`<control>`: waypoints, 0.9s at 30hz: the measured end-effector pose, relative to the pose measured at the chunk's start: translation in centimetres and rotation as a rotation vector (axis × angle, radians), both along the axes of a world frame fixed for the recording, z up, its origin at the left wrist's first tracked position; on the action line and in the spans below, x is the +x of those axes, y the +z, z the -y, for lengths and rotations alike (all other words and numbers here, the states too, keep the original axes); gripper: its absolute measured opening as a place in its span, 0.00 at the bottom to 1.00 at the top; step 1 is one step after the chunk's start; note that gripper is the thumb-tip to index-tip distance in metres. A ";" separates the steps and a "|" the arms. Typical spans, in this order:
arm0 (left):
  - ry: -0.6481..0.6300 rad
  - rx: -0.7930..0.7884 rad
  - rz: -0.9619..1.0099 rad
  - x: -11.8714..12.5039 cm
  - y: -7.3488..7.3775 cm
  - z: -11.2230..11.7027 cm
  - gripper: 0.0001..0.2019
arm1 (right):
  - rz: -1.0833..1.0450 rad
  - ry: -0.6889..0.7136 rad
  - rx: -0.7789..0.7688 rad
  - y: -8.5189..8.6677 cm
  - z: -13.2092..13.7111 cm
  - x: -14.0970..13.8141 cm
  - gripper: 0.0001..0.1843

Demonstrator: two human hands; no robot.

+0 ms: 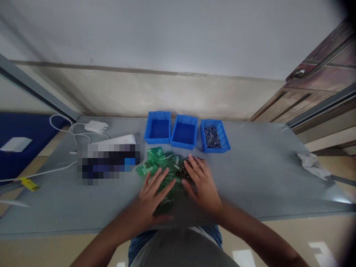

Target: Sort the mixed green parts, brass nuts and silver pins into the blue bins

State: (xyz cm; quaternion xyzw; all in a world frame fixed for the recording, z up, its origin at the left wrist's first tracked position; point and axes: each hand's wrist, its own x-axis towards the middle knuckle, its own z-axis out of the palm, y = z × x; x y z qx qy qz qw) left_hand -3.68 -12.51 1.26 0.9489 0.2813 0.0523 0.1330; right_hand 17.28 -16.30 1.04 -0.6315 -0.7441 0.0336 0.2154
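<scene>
A heap of small green circuit boards (155, 163) mixed with dark small metal parts (183, 173) lies on the grey table (250, 178) in front of me. My left hand (152, 196) lies flat on the near side of the heap, fingers stretched out and apart. My right hand (201, 183) rests open on the heap's right side, fingertips over the dark parts. Neither hand grips anything. Behind the heap stand three blue bins: the left bin (157, 128) and middle bin (184, 131) look empty, the right bin (214, 135) holds several small metal pieces.
A white charger with cable (96, 127) and a white device (116, 140) lie at the table's left, beside a blurred-out patch. A crumpled white cloth (313, 165) sits at the right edge. A wall runs behind the table, a wooden door (319, 74) at right.
</scene>
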 end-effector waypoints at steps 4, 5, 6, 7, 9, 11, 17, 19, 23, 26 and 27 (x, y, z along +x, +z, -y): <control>0.000 0.019 -0.040 -0.4 -1.7 0.8 0.35 | 0.111 0.058 -0.115 -1.7 2.6 -0.9 0.36; 0.006 0.026 -0.033 -0.3 -2.1 0.6 0.35 | 0.122 0.049 -0.122 -2.1 2.6 -1.0 0.36; 0.007 0.034 -0.024 -0.2 -2.4 0.4 0.35 | 0.133 0.040 -0.126 -2.4 2.3 -1.1 0.35; 0.005 0.042 -0.017 -0.1 -2.6 0.1 0.35 | 0.142 0.034 -0.128 -2.7 1.9 -1.2 0.35; -0.002 0.064 0.001 0.2 -2.9 -0.5 0.35 | 0.157 0.024 -0.121 -3.0 1.1 -1.2 0.34; -0.003 0.079 0.006 0.4 -3.1 -0.9 0.35 | 0.163 0.018 -0.116 -3.0 0.5 -1.2 0.33; -0.023 0.093 0.001 0.3 -2.1 -1.0 0.42 | 0.089 0.132 -0.136 -1.1 0.4 -0.2 0.41; -0.017 0.079 0.028 0.5 -0.9 -1.3 0.42 | 0.022 0.111 -0.092 0.1 -0.4 0.1 0.37; 0.119 0.149 0.107 2.3 0.9 -4.4 0.33 | -0.078 -0.055 0.080 1.1 -4.5 0.0 0.26; 0.258 0.265 0.189 4.3 0.4 -8.2 0.28 | -0.095 -0.100 0.142 0.3 -7.8 -0.1 0.23; 0.287 0.277 0.194 4.9 -0.1 -9.4 0.26 | -0.095 -0.098 0.150 -0.1 -8.5 0.0 0.22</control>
